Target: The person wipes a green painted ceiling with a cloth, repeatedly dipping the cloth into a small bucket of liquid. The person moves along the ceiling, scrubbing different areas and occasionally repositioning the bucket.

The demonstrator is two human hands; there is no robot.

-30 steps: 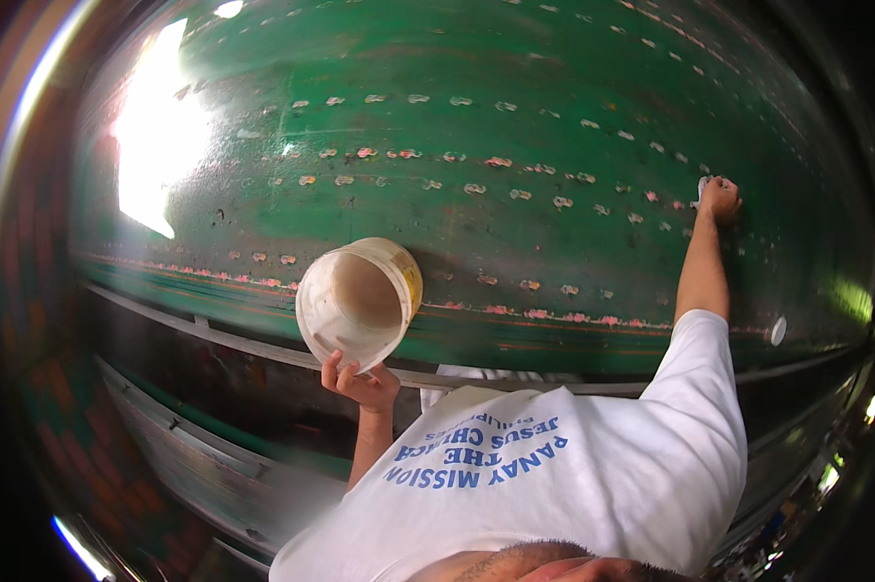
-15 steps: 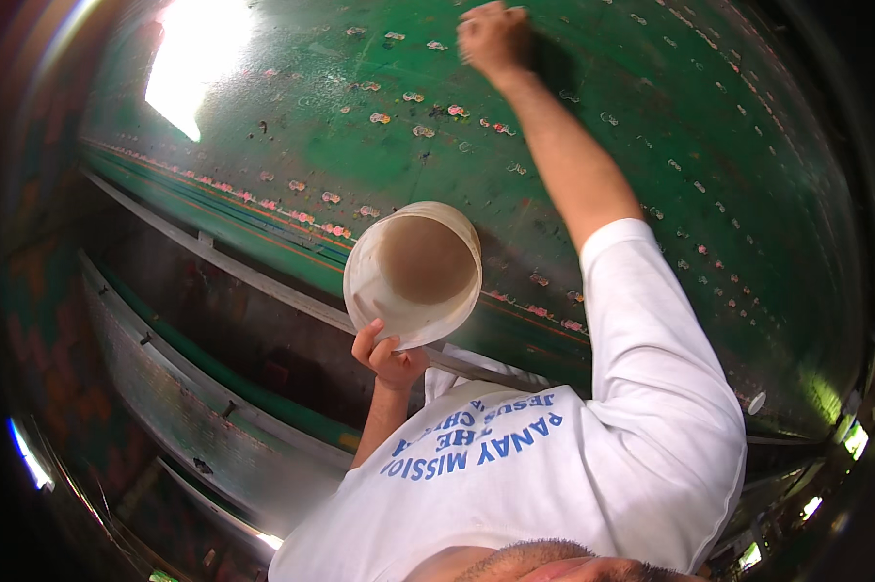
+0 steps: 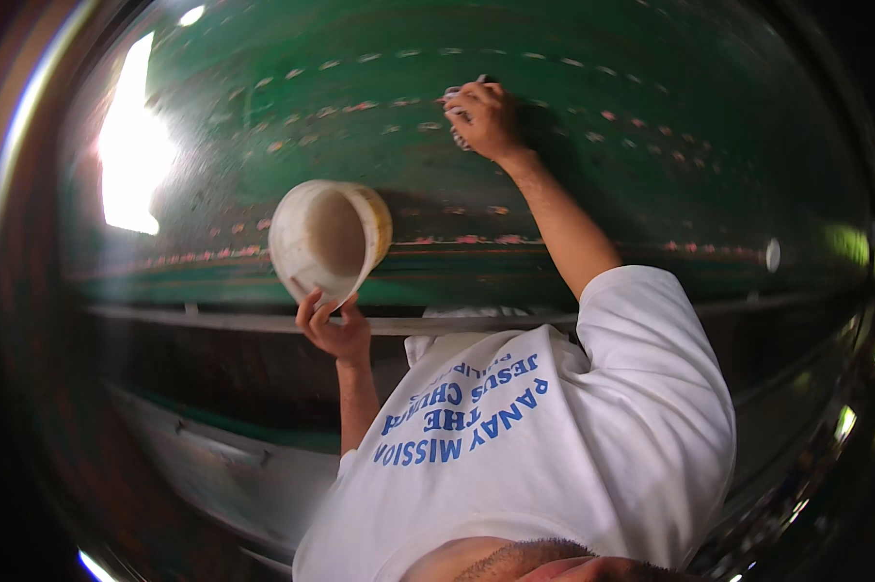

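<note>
My left hand grips the near rim of a white plastic bucket, fingers over its edge. The bucket is tilted with its mouth toward me, and its inside looks greyish brown. A yellowish patch shows on its right side. Farther out, my right arm reaches over a long green table with rows of small pink and white printed marks. My right hand is closed at the green surface. Whitish and dark bits show at its fingertips, but I cannot make out what it holds.
A pale rail runs along the table's near edge, in front of my body. Below it at the left lies a dark gap with a grey metal panel. Bright light reflects off the green surface at the far left. A small white disc sits at the right.
The view has turned, so the table edge now runs level. My right hand appears lower and nearer, with bits showing at its fingers. The bucket, still in my left hand, appears farther left.
</note>
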